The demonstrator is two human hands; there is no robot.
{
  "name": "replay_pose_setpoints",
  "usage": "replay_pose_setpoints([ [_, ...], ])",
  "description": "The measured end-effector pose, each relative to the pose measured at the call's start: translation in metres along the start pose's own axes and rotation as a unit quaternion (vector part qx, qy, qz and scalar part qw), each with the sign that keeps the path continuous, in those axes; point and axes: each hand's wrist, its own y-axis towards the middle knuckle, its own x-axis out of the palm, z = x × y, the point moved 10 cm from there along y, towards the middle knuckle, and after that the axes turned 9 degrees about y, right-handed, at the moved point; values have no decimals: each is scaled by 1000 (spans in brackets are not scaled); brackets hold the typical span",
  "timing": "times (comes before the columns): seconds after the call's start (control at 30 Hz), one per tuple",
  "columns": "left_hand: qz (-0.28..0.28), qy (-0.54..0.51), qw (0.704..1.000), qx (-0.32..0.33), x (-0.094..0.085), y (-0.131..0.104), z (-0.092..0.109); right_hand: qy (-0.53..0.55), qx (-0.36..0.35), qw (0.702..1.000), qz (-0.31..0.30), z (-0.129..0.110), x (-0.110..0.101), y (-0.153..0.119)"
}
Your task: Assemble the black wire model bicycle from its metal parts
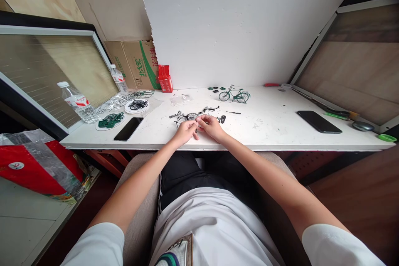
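Observation:
Near the table's front edge, my left hand (186, 131) and my right hand (210, 127) meet with their fingertips pinched together. A small dark piece shows just under the fingers; what else they grip is too small to make out. Right behind the hands lie black model bicycle parts, among them a spoked wheel (192, 116) and a curved black part (210, 109). Another small black part (222, 119) rests beside my right hand. A thin dark tool (233, 112) lies to its right. Farther back stands a green model bicycle (237, 94) with small dark green pieces (216, 89) beside it.
On the left are a black phone (129, 129), a plate of green parts (110, 121), a plate of black parts (137, 106), and two bottles (80, 104). A red box (165, 79) stands behind. Another phone (318, 121) and a mouse (363, 126) lie right.

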Motion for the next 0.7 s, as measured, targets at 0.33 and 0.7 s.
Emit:
replay_pose_setpoints([
  [0.33,5,-12,1000,-13,-1,0,0,-97,-52,994,26,-5,-7,1],
  [0.7,32,-13,999,-16,-7,1,-10,-134,-88,987,9,-6,0,1],
])
